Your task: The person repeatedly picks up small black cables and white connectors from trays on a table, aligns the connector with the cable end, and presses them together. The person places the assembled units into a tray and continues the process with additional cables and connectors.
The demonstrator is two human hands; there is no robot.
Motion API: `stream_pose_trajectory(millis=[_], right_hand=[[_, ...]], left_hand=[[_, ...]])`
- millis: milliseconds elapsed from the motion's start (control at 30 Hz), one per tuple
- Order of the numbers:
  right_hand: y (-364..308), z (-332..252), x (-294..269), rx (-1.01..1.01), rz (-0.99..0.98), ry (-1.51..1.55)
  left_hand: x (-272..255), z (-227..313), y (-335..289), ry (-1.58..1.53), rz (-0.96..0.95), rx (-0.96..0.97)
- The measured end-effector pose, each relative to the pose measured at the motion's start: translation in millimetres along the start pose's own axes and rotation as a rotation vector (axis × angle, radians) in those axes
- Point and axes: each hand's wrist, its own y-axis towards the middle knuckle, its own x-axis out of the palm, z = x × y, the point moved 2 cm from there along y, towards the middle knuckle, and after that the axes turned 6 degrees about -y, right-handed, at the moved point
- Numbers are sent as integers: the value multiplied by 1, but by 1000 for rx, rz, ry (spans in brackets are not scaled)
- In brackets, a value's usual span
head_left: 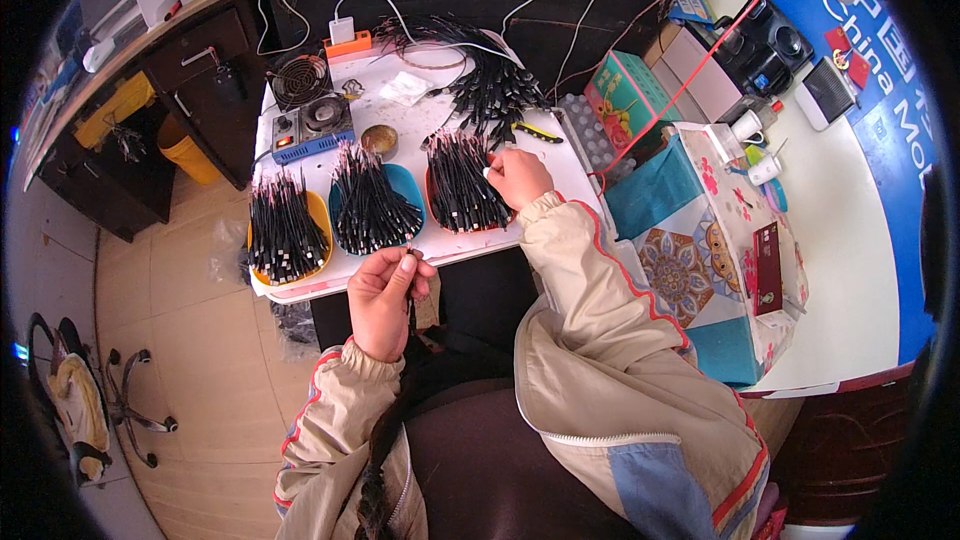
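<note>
My left hand is in front of the table edge, thumb and fingers pinched on a short black cable whose tip pokes up above them. At the right-hand bundle, my right hand has its fingers curled against the upper ends of the cables; what they grip, if anything, is hidden. Those black cables lie in a red tray. Beside it, a blue tray and a yellow tray hold similar cables with pinkish wire ends and small metallic connectors.
Behind the trays are a blue soldering device, a small fan, a round tin and an orange power strip. More black cables lie at the back, near yellow-handled pliers. A cloth-covered surface adjoins on the right.
</note>
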Motion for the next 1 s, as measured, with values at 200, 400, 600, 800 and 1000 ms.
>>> stream_pose_trajectory(millis=[200,400,600,800,1000], right_hand=[[-1,-3,-4,-14,162,107],[-17,-32,-41,-300,506,451],[-82,-84,-72,-307,343,618],[-132,-111,-83,-359,276,715],[-143,-113,-85,-346,260,733]], left_hand=[[0,-1,1,-7,12,3],[10,4,7,-48,54,58],[32,12,16,-121,23,198],[47,15,4,-223,-9,224],[53,19,-7,-249,-55,205]])
